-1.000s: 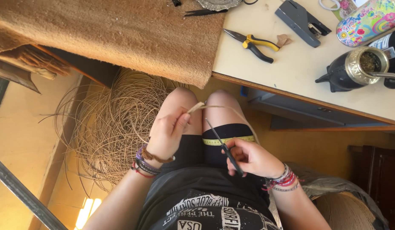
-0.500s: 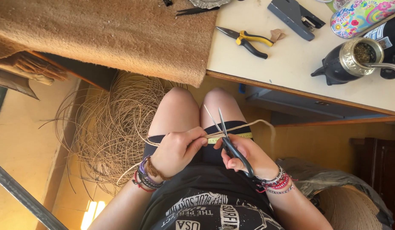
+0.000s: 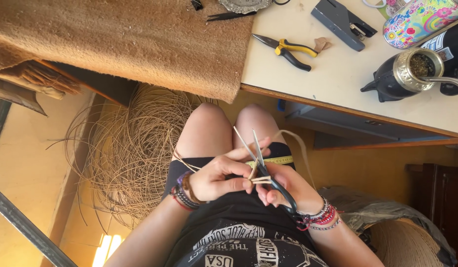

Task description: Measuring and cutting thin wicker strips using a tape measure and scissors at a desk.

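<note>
1. The large coil of tan cane fibre [image 3: 135, 153] lies on the floor at 9 o'clock of the knees.
2. Left hand [image 3: 216, 178]: fingers pinch the short pale cane strips [image 3: 258, 179] over the lap; keep them steady and bunched.
3. Right hand [image 3: 283, 185]: fingers grip the black-handled scissors [image 3: 268, 168], blades parted toward 12 o'clock; a square cut beside the pinch seems best.

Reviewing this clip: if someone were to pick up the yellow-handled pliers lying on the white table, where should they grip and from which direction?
Probably by the two yellow-and-black handles of the pliers, closing around both from above. The pliers lie flat on the table, with the handles pointing toward the grey stapler. The narrow jaws point toward the brown mat and offer less to hold.
</note>
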